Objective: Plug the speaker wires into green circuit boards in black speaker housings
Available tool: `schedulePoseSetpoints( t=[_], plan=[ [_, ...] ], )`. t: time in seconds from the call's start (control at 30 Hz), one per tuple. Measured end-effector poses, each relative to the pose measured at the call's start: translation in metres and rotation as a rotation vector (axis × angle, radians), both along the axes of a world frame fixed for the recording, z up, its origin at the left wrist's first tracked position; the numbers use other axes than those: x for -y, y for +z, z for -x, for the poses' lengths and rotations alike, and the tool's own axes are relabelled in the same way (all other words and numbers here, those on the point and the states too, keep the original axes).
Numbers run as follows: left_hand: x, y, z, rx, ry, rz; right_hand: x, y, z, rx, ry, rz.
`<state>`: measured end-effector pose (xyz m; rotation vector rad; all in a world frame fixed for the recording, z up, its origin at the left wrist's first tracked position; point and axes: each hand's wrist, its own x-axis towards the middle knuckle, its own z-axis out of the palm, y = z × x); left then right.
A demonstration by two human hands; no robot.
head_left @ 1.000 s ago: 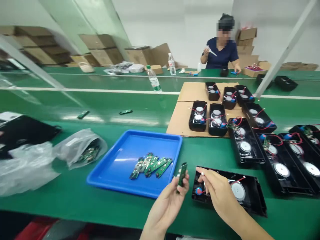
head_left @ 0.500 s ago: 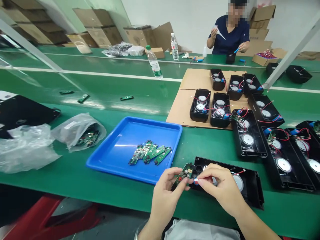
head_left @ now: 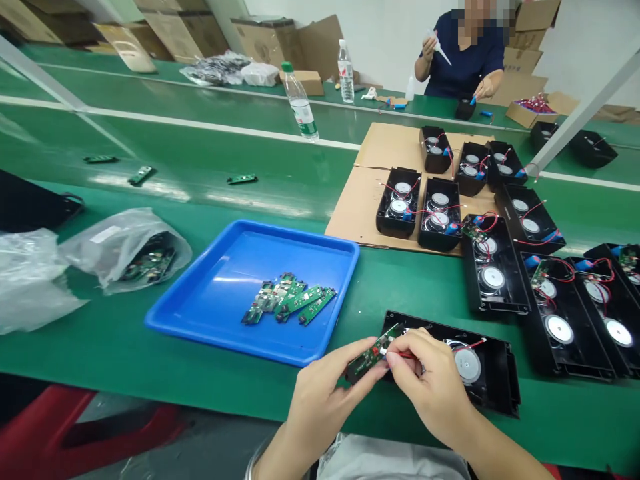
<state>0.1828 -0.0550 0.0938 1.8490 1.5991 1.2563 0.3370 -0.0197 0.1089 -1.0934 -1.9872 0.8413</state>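
Observation:
My left hand (head_left: 333, 390) grips a green circuit board (head_left: 367, 360) between thumb and fingers, tilted up toward the right. Against the board's face, my right hand (head_left: 425, 373) pinches a small white plug (head_left: 384, 351) with a red wire behind it. Whether the plug sits in a socket, I cannot tell. Behind both hands lies a long black speaker housing (head_left: 493, 383). One round silver speaker (head_left: 467, 363) and a red wire show in it; my right hand hides its middle. To the left, a blue tray (head_left: 200, 340) holds several more green boards (head_left: 290, 300).
Several black housings (head_left: 493, 280) with speakers and wires stand at right, some on a cardboard sheet (head_left: 345, 207). A plastic bag of boards (head_left: 150, 257) lies left. Loose boards (head_left: 243, 179) and a bottle (head_left: 300, 107) are farther back. A person (head_left: 460, 60) works across the table.
My left hand has turned the circuit board, and my right fingers have brought the white plug up against it. The whole view has shifted slightly.

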Motion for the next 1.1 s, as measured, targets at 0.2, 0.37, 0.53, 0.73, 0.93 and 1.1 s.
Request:
schedulePoseSetpoints(
  t=[0.2, 0.37, 0.53, 0.73, 0.93, 1.1],
  plan=[
    [-0.006, 0.012, 0.0, -0.185, -0.077, -0.108, -0.002, 0.004, 0.003, 0.016, -0.021, 0.03],
    [-0.008, 0.012, 0.001, -0.24, -0.115, -0.127, -0.005, 0.005, 0.002, 0.029, -0.019, 0.063],
    [-0.01, 0.014, -0.001, -0.269, -0.179, -0.107, -0.008, 0.008, 0.0, 0.099, -0.015, 0.024],
    [-0.009, 0.013, -0.008, -0.331, -0.197, -0.161, -0.008, 0.01, -0.002, 0.095, -0.031, 0.122],
    [-0.007, 0.017, -0.004, -0.483, -0.272, -0.22, -0.007, 0.01, -0.002, 0.09, -0.013, 0.156],
    [-0.006, 0.02, -0.002, -0.557, -0.289, -0.249, -0.01, 0.01, -0.003, 0.092, 0.044, 0.136]
  ],
)
